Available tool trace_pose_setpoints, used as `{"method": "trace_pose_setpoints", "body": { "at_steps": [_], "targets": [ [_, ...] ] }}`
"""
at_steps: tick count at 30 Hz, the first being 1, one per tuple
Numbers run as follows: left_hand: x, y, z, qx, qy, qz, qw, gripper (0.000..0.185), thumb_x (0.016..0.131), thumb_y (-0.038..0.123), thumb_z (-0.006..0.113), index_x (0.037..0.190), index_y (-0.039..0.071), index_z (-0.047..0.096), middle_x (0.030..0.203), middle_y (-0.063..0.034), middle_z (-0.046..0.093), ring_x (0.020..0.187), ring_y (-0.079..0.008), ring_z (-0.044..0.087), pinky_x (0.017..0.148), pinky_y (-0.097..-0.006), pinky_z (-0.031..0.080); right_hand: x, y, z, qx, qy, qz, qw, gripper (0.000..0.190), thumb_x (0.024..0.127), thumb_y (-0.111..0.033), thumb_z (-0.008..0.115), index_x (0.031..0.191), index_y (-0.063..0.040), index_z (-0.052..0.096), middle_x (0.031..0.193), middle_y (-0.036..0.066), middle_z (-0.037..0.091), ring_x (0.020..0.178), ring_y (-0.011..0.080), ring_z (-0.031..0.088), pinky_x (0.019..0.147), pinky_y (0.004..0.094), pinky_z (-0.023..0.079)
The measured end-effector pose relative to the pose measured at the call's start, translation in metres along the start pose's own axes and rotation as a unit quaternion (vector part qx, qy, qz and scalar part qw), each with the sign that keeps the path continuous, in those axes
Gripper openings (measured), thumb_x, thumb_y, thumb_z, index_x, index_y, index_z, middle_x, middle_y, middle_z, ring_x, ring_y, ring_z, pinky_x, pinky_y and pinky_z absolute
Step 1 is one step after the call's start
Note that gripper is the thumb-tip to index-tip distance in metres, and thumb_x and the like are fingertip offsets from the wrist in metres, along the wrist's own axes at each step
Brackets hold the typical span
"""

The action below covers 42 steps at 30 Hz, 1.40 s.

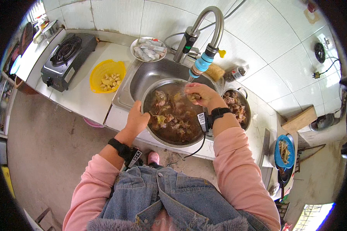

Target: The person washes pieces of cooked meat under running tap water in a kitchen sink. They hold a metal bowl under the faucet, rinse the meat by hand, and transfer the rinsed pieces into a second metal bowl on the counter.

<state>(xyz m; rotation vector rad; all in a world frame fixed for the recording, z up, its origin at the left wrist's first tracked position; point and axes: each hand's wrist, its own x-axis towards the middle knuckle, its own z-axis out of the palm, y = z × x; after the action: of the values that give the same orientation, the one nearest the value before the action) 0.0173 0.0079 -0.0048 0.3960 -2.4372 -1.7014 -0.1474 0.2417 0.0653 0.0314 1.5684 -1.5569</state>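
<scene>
A wide metal basin point(173, 143) of murky brown water rests over the front of the stainless steel sink point(150, 69), with several meat pieces point(177, 124) in it. My left hand point(136, 117) grips the basin's left rim, the thumb pointing up. Under the faucet's blue filter nozzle point(202, 64), my right hand point(201, 93) holds a piece of meat point(194, 98) above the water. A thin stream runs from the nozzle onto those fingers. To the right, partly hidden by my right forearm, stands a metal pot point(246, 99) filled with more meat pieces point(236, 108).
A yellow plastic colander point(99, 70) holds peeled garlic cloves. Behind the sink sits a plate of fish pieces point(149, 49). A gas stove point(68, 57) stands at left. On the right are a sponge point(215, 71), a jar point(235, 73), a wooden board point(299, 119) and a blue basket point(277, 161).
</scene>
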Motion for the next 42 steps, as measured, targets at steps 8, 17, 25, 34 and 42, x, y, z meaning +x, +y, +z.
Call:
{"method": "trace_pose_setpoints", "body": {
  "at_steps": [8,17,25,34,42],
  "targets": [
    [-0.001,0.007,-0.003,-0.001,-0.013,-0.011,1.0,0.021,0.068,0.005,0.052,0.087,-0.002,0.046,0.082,-0.0234,0.054,0.078,-0.0379,0.053,0.072,-0.0401,0.042,0.02,0.006,0.021,0.361,0.024,-0.112,0.926,0.023,0.089,-0.017,0.047,0.106,-0.001,0.052,0.107,0.016,0.058,0.093,0.0306,0.059,0.071,0.0376,0.053],
    [0.001,-0.005,0.001,0.012,0.015,0.042,0.999,0.019,0.07,0.002,0.051,0.087,-0.002,0.047,0.072,-0.0119,0.051,0.064,-0.0183,0.049,0.06,-0.0321,0.041,0.043,0.003,0.026,0.418,0.061,-0.135,0.896,0.025,0.093,-0.02,0.044,0.104,0.001,0.052,0.101,0.012,0.059,0.087,0.0246,0.06,0.06,0.0289,0.055],
    [0.001,-0.003,-0.001,-0.012,-0.024,-0.024,0.999,0.024,0.07,0.007,0.052,0.092,-0.001,0.048,0.087,-0.0236,0.055,0.083,-0.0396,0.054,0.074,-0.0402,0.042,0.035,0.004,0.008,0.471,-0.005,-0.143,0.871,0.032,0.093,-0.027,0.042,0.108,0.0,0.052,0.104,0.012,0.059,0.089,0.0243,0.06,0.059,0.0294,0.055],
    [0.002,-0.004,0.001,-0.043,-0.018,-0.015,0.999,0.022,0.069,0.006,0.052,0.09,-0.001,0.049,0.083,-0.0222,0.056,0.078,-0.0377,0.054,0.073,-0.0389,0.043,0.036,0.005,0.034,0.412,0.033,-0.171,0.894,0.035,0.081,0.0,0.059,0.113,-0.006,0.046,0.108,0.014,0.056,0.093,0.0291,0.059,0.063,0.0333,0.053],
    [0.003,0.001,-0.001,-0.015,-0.017,-0.024,0.999,0.022,0.07,0.006,0.052,0.09,-0.002,0.048,0.084,-0.0233,0.055,0.08,-0.0389,0.054,0.073,-0.0387,0.042,0.043,0.008,0.016,0.428,0.043,-0.115,0.895,0.023,0.089,-0.02,0.052,0.104,-0.003,0.054,0.098,0.01,0.061,0.064,0.0127,0.057,0.044,0.0194,0.045]
  ]
}}
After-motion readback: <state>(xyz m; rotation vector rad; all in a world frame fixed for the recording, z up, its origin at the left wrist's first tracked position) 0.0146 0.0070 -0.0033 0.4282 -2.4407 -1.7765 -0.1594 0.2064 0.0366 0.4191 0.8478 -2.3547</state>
